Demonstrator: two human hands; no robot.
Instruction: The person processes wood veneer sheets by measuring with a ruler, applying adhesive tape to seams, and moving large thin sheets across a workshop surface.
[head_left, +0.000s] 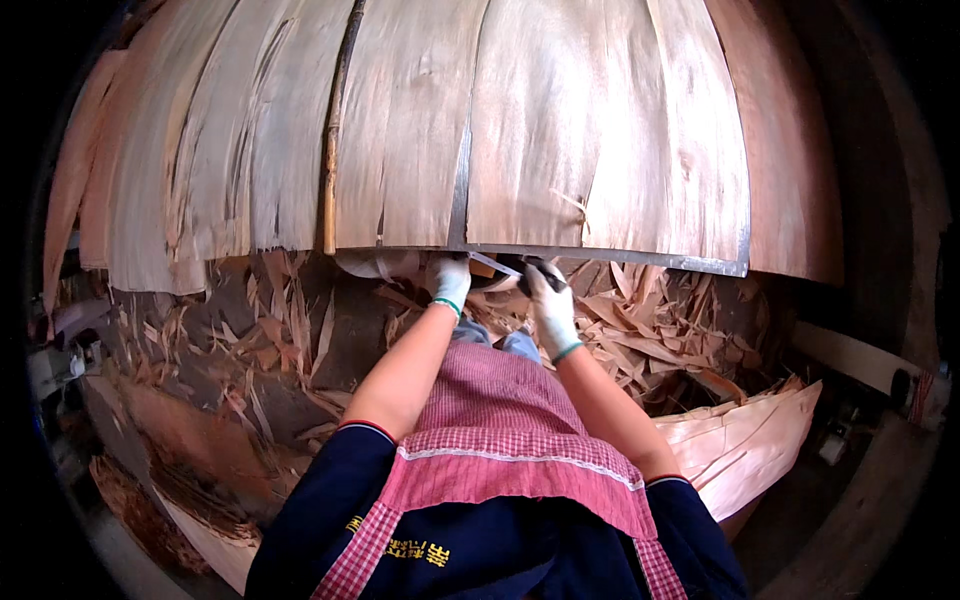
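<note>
Wide sheets of pale wood veneer (560, 130) lie side by side across the work surface in front of me, their near edges facing my body. My left hand (451, 280), in a white glove with a green cuff, is at that near edge; its fingertips are hidden. Just right of it, my right hand (550, 300) is closed, in a similar glove with dark patches at the fingers. A thin whitish strip (494, 264) runs from the right hand toward the left one. Whether it is tape or a blade, I cannot tell.
A dark narrow stick (332, 150) lies lengthwise on the veneer. A grey metal edge (640, 257) runs along the near side. Torn veneer scraps (640, 325) litter the floor below. Larger curved veneer pieces (745, 440) lie at lower right, with brown ones (200, 430) at lower left.
</note>
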